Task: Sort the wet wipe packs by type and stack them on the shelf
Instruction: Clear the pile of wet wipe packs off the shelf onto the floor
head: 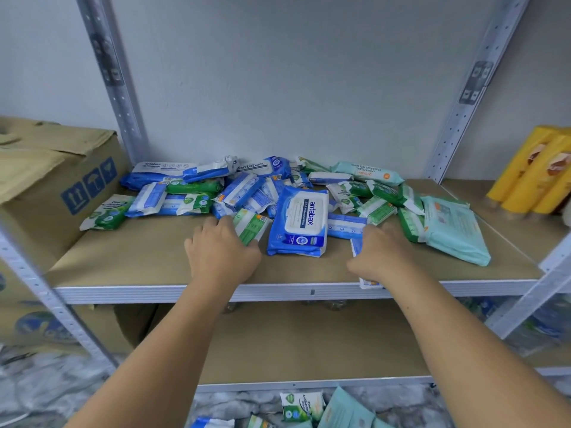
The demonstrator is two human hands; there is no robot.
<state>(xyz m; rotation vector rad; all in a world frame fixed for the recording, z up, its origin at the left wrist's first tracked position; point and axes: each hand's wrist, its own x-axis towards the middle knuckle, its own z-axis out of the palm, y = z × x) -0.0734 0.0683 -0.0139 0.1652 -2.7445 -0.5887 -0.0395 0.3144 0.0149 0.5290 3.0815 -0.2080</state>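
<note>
A mixed heap of wet wipe packs (247, 193) lies along the back of the brown shelf board (139, 257). It holds several small blue-white packs, small green-white packs, big blue antabax packs (301, 220) and pale teal packs (454, 233). My left hand (221, 251) sits at the front of the heap, its fingers curled against a small green-white pack (251, 227). My right hand (383, 254) covers a small blue-white pack (356, 247) near the shelf's front edge; the pack shows above the thumb and below the wrist.
A cardboard box (46, 186) stands to the left of the shelf and yellow packages (537, 180) to the right. Grey metal uprights (117, 78) frame the bay. Below is another brown shelf board (309, 344), with more wipe packs (301, 406) lower down.
</note>
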